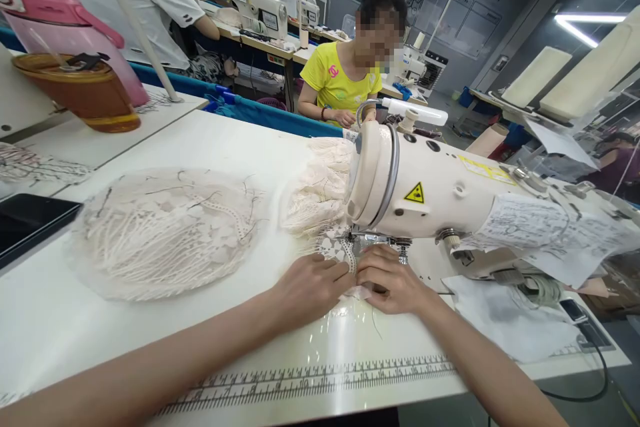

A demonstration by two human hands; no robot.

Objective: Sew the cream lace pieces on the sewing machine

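Observation:
A cream sewing machine [440, 193] lies across the white table [210, 147], its needle area at the centre. A strip of white lace [345, 253] runs under the presser foot. My left hand [310, 283] lies on the lace just left of the needle, fingers curled and pressing the fabric. My right hand [393, 280] sits right beside it, fingers bent down on the same lace piece in front of the presser foot. The two hands nearly touch. Behind the needle, sewn lace [320, 187] piles up.
A round heap of lace pieces [160, 230] lies at the left. A dark tablet [25, 223] sits at the table's left edge. A printed ruler [310, 380] runs along the front edge. Paper sheets [545, 233] hang over the machine. A person in a yellow shirt [340, 80] works opposite.

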